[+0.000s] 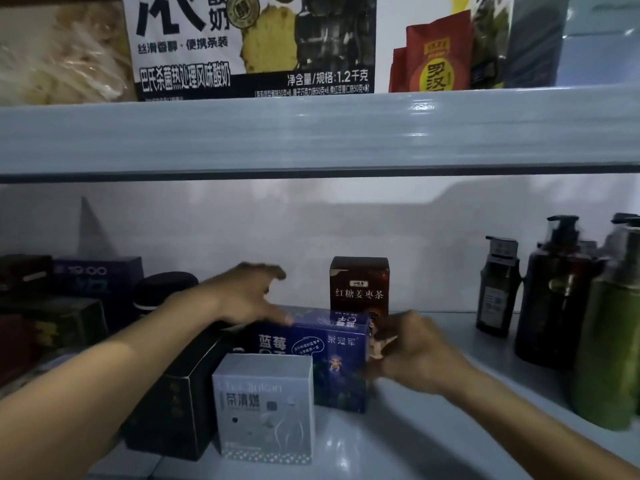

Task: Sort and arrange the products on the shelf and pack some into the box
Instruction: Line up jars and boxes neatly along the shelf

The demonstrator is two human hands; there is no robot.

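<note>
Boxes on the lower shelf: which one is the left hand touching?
The blue box, its top under the left hand's thumb. The white box stands in front of it, the brown box behind.

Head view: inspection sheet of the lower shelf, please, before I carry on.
Surface: pale shelf, glossy, dimly lit.
Job's things: blue box in the centre; grey box in front of it; black box to their left; brown box upright behind.
Clutter: dark boxes and a black-lidded jar at left; pump bottles at right.
Hands: left hand open, thumb on the blue box's top; right hand curled at its right side, blurred, grip unclear.
Cables: nothing seen.
Surroundings: upper shelf with a yoghurt carton and red bags; white back wall.
</note>
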